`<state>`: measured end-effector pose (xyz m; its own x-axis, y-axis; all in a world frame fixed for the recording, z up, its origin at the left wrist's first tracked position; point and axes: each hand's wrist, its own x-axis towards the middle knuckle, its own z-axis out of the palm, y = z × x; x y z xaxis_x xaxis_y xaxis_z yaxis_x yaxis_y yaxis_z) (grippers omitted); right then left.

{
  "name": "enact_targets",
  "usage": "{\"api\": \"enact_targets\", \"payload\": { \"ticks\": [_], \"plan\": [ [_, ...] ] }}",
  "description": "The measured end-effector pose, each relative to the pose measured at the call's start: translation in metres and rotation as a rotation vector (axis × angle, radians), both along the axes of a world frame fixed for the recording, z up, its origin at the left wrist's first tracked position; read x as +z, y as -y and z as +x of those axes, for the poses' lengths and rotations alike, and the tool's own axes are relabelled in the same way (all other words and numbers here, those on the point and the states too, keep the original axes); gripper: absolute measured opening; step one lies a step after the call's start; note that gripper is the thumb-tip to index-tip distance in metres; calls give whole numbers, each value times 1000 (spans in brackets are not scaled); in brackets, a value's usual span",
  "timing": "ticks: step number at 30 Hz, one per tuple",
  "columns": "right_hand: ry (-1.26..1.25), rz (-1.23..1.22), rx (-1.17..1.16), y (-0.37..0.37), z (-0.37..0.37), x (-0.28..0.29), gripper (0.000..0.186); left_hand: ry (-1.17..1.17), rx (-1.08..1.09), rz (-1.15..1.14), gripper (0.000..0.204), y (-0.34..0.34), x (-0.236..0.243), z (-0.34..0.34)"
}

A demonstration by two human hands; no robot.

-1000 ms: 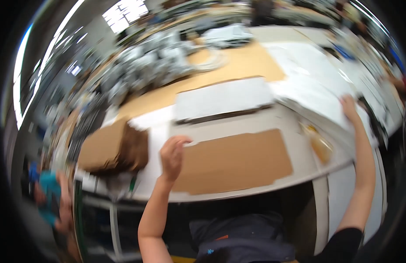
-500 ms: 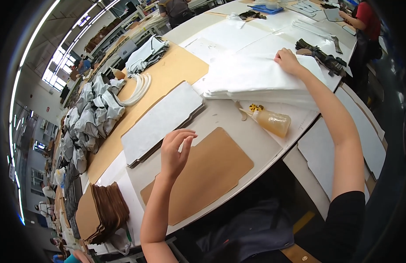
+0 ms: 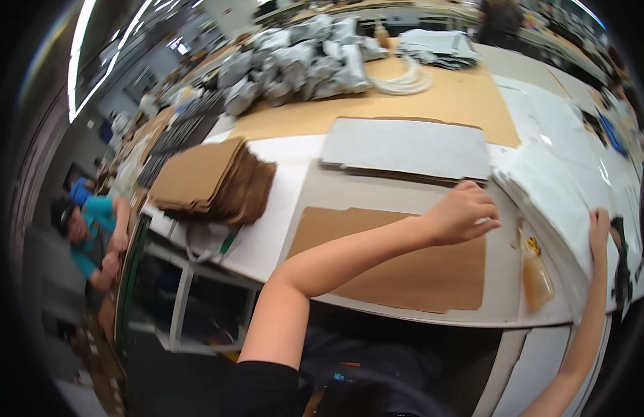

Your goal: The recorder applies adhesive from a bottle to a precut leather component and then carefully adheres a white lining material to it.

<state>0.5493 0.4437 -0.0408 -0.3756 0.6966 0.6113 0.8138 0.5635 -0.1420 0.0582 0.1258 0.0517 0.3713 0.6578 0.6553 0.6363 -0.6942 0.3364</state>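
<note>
My left hand [image 3: 464,214] hovers above the brown board [image 3: 398,278], its fingers curled in toward the thumb. A small pale spot shows by the fingertips; whether they hold anything I cannot make out. At the right, my right hand [image 3: 598,226] has its fingers closed at the edge of a stack of thin white sheets [image 3: 555,194]. The brown board lies flat in front of me, partly covered by my left forearm. Just beyond my left hand is a stack of white-topped boards [image 3: 405,149]. A bottle of amber liquid [image 3: 536,281] lies between the brown board and the sheets.
On the left stands a pile of brown boards [image 3: 197,174]. Farther back are grey-white bundled pieces [image 3: 301,62], a coil of white tubing [image 3: 405,80] and flat pale pieces [image 3: 438,47]. A co-worker in a teal shirt [image 3: 99,208] is at the far left.
The view has swung left, so the table contents appear shifted right. My left hand has gone from loosely curled to more closed, over the brown board. My right hand stays at the white sheets.
</note>
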Motion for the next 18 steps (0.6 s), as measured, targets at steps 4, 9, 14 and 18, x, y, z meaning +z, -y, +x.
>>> {"api": "enact_targets", "payload": {
  "ticks": [4,9,14,18],
  "plan": [
    [-29,45,11,8,-53,-4,17,-5,82,-49,16,11,-4,-16],
    [-6,-88,-103,19,-59,9,18,1,67,-85,17,7,-5,-6],
    [90,-148,-128,9,-18,19,14,12,5,-27,11,-10,-11,17],
    [36,135,10,62,-96,39,10,-9,42,-70,6,-12,-6,0]
  ]
}}
